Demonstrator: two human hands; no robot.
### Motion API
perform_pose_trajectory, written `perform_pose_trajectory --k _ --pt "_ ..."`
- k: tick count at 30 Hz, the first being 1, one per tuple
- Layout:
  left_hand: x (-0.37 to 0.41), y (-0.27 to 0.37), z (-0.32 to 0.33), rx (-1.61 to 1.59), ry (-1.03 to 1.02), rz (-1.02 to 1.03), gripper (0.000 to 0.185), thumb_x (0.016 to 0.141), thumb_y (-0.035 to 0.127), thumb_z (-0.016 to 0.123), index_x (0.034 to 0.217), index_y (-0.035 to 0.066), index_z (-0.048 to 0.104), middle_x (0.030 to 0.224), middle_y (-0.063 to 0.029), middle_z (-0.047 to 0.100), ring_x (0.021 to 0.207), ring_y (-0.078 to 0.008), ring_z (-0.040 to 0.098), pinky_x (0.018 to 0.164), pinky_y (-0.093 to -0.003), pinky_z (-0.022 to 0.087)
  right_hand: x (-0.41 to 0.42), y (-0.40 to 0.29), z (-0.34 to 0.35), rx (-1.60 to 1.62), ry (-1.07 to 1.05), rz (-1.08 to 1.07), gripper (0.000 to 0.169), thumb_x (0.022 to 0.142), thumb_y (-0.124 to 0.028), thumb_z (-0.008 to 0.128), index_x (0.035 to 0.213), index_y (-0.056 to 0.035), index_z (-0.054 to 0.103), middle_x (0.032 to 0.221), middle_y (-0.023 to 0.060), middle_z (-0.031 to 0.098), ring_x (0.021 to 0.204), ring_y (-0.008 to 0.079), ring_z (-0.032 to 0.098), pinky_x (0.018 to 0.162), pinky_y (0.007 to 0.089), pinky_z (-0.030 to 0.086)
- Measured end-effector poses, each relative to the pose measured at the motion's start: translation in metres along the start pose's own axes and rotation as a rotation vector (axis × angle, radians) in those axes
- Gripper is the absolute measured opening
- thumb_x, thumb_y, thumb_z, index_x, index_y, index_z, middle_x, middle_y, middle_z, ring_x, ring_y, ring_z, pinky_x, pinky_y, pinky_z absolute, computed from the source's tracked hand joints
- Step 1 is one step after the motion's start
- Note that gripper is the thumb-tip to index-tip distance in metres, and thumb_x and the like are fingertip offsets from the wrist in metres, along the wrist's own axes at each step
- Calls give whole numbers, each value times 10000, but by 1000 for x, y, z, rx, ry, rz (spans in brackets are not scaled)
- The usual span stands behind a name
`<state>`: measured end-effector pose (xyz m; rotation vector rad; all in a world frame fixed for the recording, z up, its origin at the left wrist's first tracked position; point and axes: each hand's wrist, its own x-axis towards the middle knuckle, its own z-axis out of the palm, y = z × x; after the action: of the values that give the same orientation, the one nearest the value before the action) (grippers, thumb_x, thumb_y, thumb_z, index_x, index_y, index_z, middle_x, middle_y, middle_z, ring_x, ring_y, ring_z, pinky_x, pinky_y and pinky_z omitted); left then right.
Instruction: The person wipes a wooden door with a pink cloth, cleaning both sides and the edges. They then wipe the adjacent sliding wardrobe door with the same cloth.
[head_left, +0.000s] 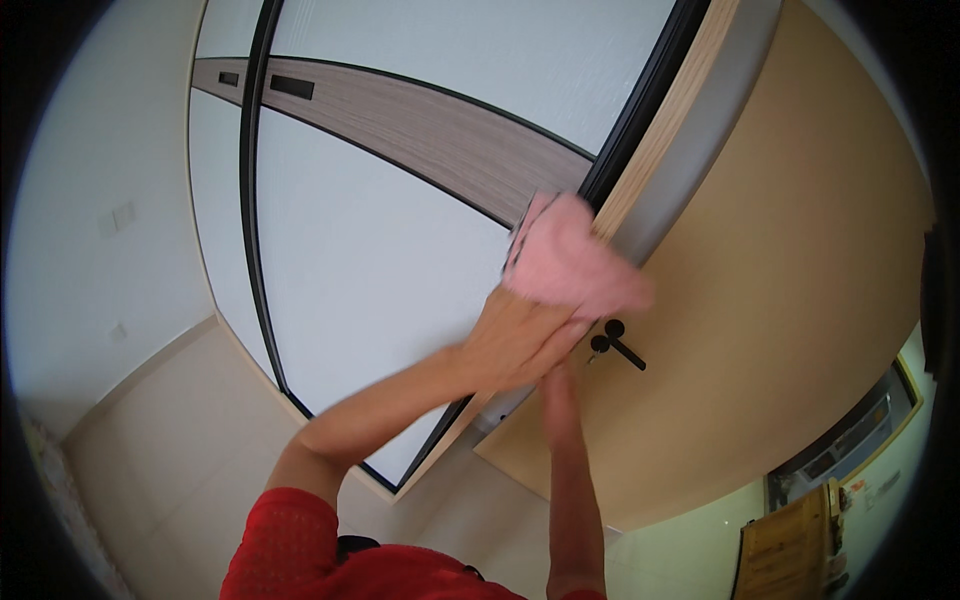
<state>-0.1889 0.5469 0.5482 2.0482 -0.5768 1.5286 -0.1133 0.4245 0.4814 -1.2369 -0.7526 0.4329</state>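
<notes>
My left hand (517, 337) is pressed around a pink cloth (574, 255) with a dark-edged trim, blurred as if in motion. The cloth lies over the black frame and pale wood edge (660, 135) at the right side of a sliding wardrobe door (382, 247). Behind the left hand, my right hand (559, 375) is mostly hidden, so its fingers and anything in them cannot be made out. Just right of both hands is a black lever handle (628, 354) with a key (593, 357) in the lock, on a light wood door (720, 322) that stands ajar.
Grey wood-grain panels (420, 127) with recessed black pulls (292, 87) cross the wardrobe doors. A white wall (112, 157) with switch plates stands at left, above a tiled floor (187, 450). At lower right are wooden furniture (784, 547) and a yellow-framed opening (911, 405).
</notes>
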Motion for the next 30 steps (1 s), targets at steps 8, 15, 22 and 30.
perform_pose_trajectory --k 8,15,22,30 --pt "192 1 -16 205 438 456 273 863 143 533 1135 146 551 973 -140 555 884 -358 535 701 -413 452 -4 40 45 -707 164 -498 1013 688 -30 639 1435 18 -43 1486 262 37 1358 432 126 1100 491 170" --pt "339 23 -52 247 384 384 370 862 238 475 1199 86 489 1246 -246 474 1175 -406 432 995 -482 338 -1 49 52 -770 213 -618 945 680 12 565 1427 52 -14 1482 269 65 1343 448 153 1097 502 170" --pt "291 12 -37 84 339 423 386 872 241 470 1226 88 463 1291 -234 433 1226 -404 378 1020 -484 298 8 67 42 -668 273 -615 922 661 -7 526 1427 59 17 1482 269 86 1346 442 162 1096 494 161" --pt "99 -13 -4 56 203 299 249 849 61 516 1093 67 563 1046 -148 552 898 -341 517 700 -394 435 12 72 48 -659 302 -713 894 680 -38 552 1423 63 65 1463 271 161 1334 432 205 1089 476 174"
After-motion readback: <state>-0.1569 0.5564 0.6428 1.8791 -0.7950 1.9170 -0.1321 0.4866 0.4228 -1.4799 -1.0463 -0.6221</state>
